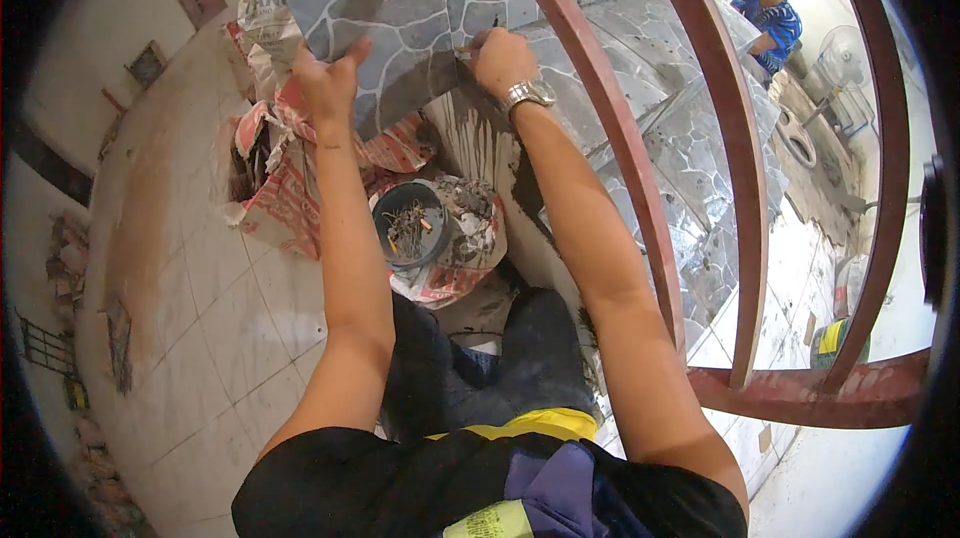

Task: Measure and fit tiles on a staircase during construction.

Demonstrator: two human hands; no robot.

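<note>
My left hand grips the lower left edge of a grey tile with a white-veined stone pattern. My right hand is closed at the tile's right edge, around a small dark item I cannot make out, with a watch on that wrist. Beneath it a cement-streaked vertical face drops down. A dark bucket holding small debris rests on torn sacks between my forearms.
Curved red railing bars arch along my right, joined to a rail. Stone-patterned tiled steps lie behind them. A person in a blue patterned shirt is at upper right, near a fan. Rubble lines the left wall.
</note>
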